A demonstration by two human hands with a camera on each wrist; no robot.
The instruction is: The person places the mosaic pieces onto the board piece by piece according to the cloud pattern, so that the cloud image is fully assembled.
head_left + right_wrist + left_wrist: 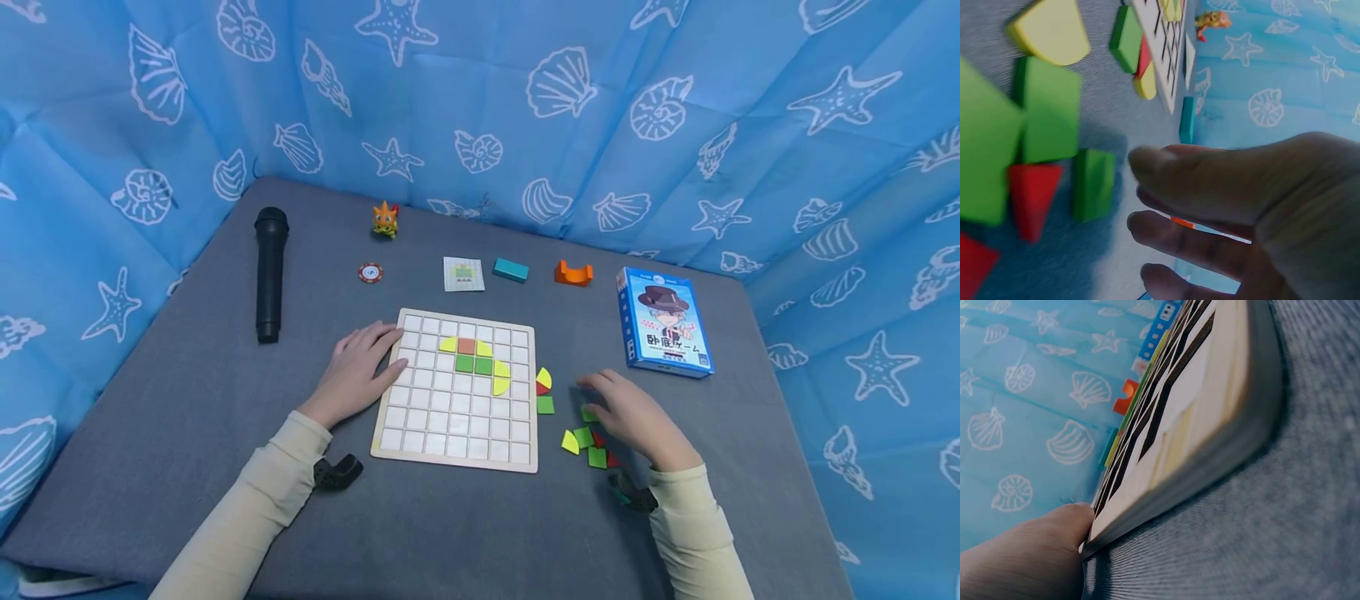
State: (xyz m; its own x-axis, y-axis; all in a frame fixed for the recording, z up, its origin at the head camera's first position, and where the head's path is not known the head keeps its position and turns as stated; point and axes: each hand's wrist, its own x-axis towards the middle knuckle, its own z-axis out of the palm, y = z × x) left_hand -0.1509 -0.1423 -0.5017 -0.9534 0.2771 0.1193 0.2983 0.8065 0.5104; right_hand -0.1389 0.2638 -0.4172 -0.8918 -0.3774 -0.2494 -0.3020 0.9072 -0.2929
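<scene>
A white gridded board [457, 423] with a pale wooden rim carries a small group of tiles: green squares [474, 364], an orange-brown square [467, 346] and several yellow quarter-rounds [501, 386]. My left hand [356, 371] rests at the board's left edge; its thumb [1063, 528] touches the rim in the left wrist view. Right of the board, my right hand [636, 417] hovers over loose pieces with parted, slightly bent fingers and nothing between them. Its fingertips are close to a green block [1094, 184]. Around that lie a red wedge [1033, 197] and a yellow quarter-round [1054, 31].
Against the board's right edge lie a green square [545, 405] and a yellow quarter-round [544, 377]. Farther back are a pattern card [463, 274], teal block [511, 269], orange block [573, 273], poker chip [371, 272] and toy figure [386, 220]. A microphone [270, 275] and game box [666, 322] flank them.
</scene>
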